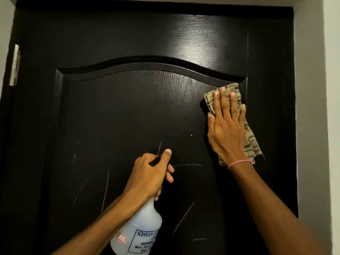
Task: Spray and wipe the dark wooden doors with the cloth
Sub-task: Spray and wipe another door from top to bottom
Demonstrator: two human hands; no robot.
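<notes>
Head view. The dark wooden door (128, 111) fills the frame and faces me squarely. Its raised panel has an arched top moulding, and the surface carries several thin pale scratch marks (105, 188) across the lower half of the panel. A light reflection lies on the upper right area of the door.

My right hand (227, 129) is laid flat with fingers extended and slightly spread, pressing the cloth (251, 142) against the door at the upper right corner of the panel, just below the arched moulding. The cloth is beige with dark stripes; it projects above my fingertips and hangs out below and to the right of my palm. A pink thread bracelet (239, 162) sits on my right wrist.

My left hand (150, 173) is closed around the neck of the spray bottle (139, 229), thumb on top of the black spray head, which points at the door near the centre of the panel. The bottle is translucent white, tilted, with a printed label on its lower body.

A metal hinge (15, 65) shows at the left edge. A white wall (312, 107) borders the door on the right.
</notes>
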